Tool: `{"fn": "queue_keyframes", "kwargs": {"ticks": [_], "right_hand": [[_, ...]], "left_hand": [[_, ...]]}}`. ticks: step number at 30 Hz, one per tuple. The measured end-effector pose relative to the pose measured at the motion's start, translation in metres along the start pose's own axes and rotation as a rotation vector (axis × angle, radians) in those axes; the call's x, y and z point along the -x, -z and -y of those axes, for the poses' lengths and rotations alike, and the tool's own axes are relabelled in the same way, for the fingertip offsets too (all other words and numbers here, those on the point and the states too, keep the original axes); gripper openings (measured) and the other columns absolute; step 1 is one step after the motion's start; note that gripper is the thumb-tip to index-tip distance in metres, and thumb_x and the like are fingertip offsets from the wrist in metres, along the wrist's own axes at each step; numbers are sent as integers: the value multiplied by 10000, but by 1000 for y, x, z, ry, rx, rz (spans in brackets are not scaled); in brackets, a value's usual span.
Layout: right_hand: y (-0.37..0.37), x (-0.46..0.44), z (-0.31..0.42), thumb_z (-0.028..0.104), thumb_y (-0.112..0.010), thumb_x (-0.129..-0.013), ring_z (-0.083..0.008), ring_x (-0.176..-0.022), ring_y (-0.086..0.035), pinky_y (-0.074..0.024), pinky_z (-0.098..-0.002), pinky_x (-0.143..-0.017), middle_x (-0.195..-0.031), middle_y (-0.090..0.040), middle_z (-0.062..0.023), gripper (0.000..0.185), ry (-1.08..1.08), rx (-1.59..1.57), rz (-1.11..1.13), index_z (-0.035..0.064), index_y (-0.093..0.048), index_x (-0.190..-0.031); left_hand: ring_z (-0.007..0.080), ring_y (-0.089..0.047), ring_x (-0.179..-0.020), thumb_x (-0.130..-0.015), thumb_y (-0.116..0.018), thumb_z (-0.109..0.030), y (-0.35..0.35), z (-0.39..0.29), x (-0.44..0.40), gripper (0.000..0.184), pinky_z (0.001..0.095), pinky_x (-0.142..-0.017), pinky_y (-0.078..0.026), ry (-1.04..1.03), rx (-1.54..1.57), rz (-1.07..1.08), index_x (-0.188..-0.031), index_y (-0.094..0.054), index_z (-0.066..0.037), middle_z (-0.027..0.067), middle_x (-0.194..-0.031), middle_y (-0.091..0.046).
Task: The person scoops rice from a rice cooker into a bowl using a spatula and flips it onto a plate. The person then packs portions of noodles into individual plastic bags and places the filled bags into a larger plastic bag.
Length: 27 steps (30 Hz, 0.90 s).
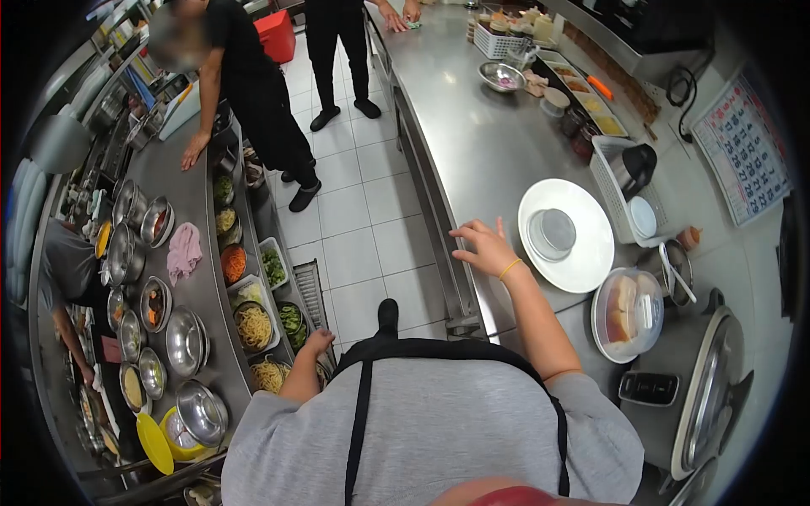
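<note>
My right hand (488, 249) is held over the edge of the steel counter (447, 126), fingers spread and nothing in them, a yellow band on the wrist. Just right of it lies a large white plate (591, 253) with a round, pale-topped container (553, 234) on it. My left hand (319, 344) is low on the left, beside the noodle and green vegetable bins. Its fingers look curled together; whatever they may hold is too small to make out. Nearest to it are a bin of noodles (270, 374) and a bin of cut greens (293, 325).
A co-worker in black (253, 93) leans a hand on the left counter; another person's hands (396, 17) rest at the far counter end. Steel bowls (184, 341) and a pink cloth (184, 253) lie left. A covered dish (629, 314) and large cooker (675, 379) stand right.
</note>
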State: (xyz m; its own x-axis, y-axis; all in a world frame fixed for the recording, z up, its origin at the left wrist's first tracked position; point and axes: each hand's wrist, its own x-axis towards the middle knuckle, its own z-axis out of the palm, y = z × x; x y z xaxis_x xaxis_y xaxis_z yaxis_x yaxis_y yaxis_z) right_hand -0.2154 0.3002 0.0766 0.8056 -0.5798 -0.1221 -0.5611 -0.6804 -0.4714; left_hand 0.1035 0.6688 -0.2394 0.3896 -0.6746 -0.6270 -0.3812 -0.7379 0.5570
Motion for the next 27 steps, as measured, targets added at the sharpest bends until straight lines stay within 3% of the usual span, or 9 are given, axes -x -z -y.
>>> {"fn": "queue_keyframes", "kwargs": {"ticks": [4,7,10,15,18,19,21,24,27], "right_hand": [[-24,-73,-5,319,-625,-759,-261,-1235,-329,-127,-584,-1030,-1264,-409,-91,435,78,-28,35,183,-527,-1160],[-47,-134,-21,301,-628,-758,-263,-1328,-145,-130,-578,-1035,-1378,-312,8,441,-25,211,-140,203,-520,-1174],[-42,-184,4,279,-634,-754,-269,-1335,-116,-122,-590,-1033,-1376,-311,61,445,-240,392,-82,216,-517,-1179],[-31,-271,-7,276,-635,-753,-275,-1337,-104,-136,-592,-1032,-1397,-268,85,461,-246,439,-151,237,-503,-1193],[-26,-309,-14,291,-621,-767,-266,-1337,-114,-168,-577,-1028,-1429,-199,75,525,-225,489,-190,263,-432,-1256],[-24,-321,-18,292,-622,-768,-261,-1337,-118,-175,-568,-1028,-1436,-185,58,563,-256,452,-252,269,-395,-1282],[-13,-343,-21,375,-571,-799,-238,-1333,-142,-162,-552,-1035,-1441,-185,4,603,-328,426,-308,279,-313,-1335],[-1,-392,-47,469,-480,-830,-227,-1328,-164,-132,-558,-1037,-1431,-217,-1,562,-345,284,-378,298,-308,-1337],[23,-443,-74,500,-422,-847,-221,-1323,-183,-108,-557,-1040,-1416,-259,-12,528,-363,256,-403,275,-352,-1319]], "left_hand": [[198,-583,-752,-763,-631,-273,12,-29,-33,375,327,-645,-469,109,300,-31,-1022,-564,-9,104,-859,-612],[190,-583,-751,-759,-638,-272,45,-29,-48,386,318,-649,-475,62,281,8,-1040,-558,-19,100,-860,-607],[218,-585,-686,-741,-649,-286,72,1,-70,330,350,-644,-473,58,207,19,-920,-615,-11,122,-791,-622],[234,-576,-646,-723,-642,-285,108,97,-132,297,368,-622,-458,187,87,-35,-807,-649,0,139,-717,-627],[228,-574,-640,-729,-640,-276,175,72,-125,288,363,-600,-453,165,192,-11,-797,-640,4,134,-684,-618],[217,-576,-655,-737,-635,-264,175,76,-137,277,354,-599,-450,216,290,-201,-814,-632,2,120,-699,-619],[182,-579,-674,-763,-624,-241,187,63,-153,272,323,-602,-453,233,321,-243,-859,-629,13,104,-721,-620],[184,-598,-763,-799,-604,-255,208,17,-164,324,327,-648,-467,256,269,-156,-956,-612,28,92,-798,-632],[191,-574,-662,-732,-640,-240,191,19,-212,251,333,-621,-448,145,328,-159,-856,-634,-22,101,-748,-627]]}}
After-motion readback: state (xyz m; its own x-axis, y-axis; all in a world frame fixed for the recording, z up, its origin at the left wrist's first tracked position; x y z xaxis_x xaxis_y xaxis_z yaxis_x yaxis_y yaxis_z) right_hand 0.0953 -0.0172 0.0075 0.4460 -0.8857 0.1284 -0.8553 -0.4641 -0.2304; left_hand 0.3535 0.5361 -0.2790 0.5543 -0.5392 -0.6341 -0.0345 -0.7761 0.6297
